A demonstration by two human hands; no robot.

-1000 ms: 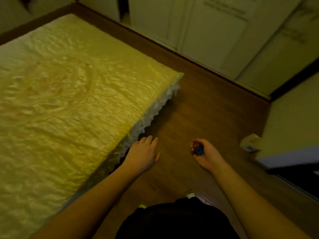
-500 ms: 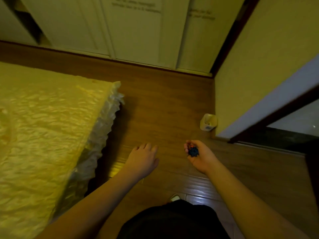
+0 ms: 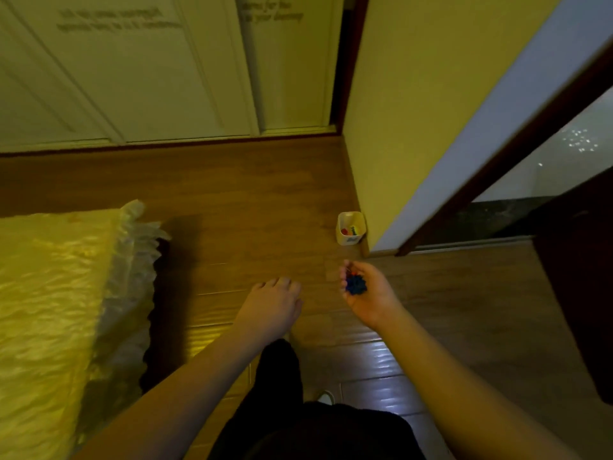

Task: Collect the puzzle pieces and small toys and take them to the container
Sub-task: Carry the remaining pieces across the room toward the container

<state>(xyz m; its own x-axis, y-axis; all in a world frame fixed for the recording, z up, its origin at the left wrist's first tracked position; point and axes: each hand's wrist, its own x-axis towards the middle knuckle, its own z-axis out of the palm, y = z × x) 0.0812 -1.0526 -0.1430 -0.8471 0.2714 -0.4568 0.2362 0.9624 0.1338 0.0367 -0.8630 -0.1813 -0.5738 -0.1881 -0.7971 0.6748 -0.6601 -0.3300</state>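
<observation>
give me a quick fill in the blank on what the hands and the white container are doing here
1. The blue toy pieces lie in the ____ hand.
2. The left hand holds ____.
3. The white container stands on the ____, beside the wall corner.
4. The bed cover is ____ in colour.

Missing words: right; nothing; floor; yellow

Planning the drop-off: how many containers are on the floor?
1: a small white container on the floor at the wall corner, ahead of the right hand. Others may be out of view.

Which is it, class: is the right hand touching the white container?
Apart. The head view shows bare floor between the right hand, holding blue toys, and the white container.
</observation>
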